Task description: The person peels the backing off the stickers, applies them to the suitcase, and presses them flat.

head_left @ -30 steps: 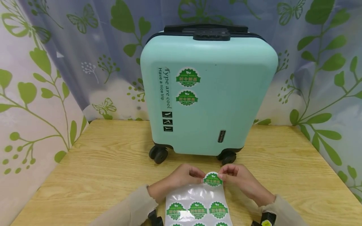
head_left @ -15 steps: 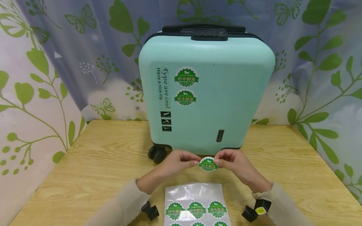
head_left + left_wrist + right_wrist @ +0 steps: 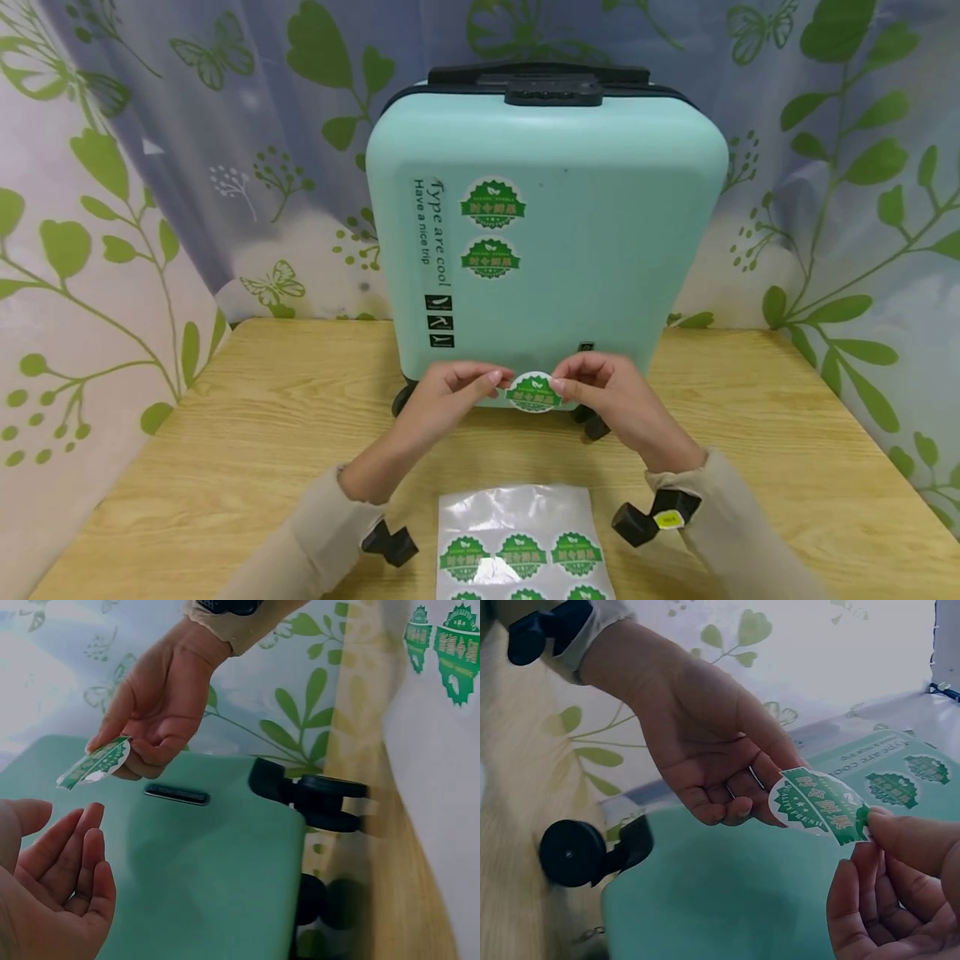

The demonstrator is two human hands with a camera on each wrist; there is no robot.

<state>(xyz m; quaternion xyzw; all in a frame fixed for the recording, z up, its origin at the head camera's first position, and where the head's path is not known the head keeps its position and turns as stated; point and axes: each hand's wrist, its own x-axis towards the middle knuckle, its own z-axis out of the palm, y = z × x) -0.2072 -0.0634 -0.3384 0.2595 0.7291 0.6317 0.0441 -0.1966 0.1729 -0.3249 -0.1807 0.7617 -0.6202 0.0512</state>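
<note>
A round green-and-white sticker is held up in front of the lower part of a mint-green suitcase. My right hand pinches its right edge between thumb and fingers, also plain in the right wrist view, where the sticker bends slightly. My left hand is at the sticker's left edge. In the left wrist view a gap shows between the left thumb and fingers, with the sticker just beyond them. Two matching stickers, an upper one and a lower one, are on the suitcase front.
A glossy sticker sheet with several green stickers lies on the wooden table near its front. Black wheels support the suitcase. A leaf-patterned curtain hangs behind and at both sides.
The sticker has come off the sheet and moved up and slightly left toward the suitcase with both hands. The left fingers, earlier at the sticker's edge, now stand slightly apart from it. The sheet stayed on the table.
</note>
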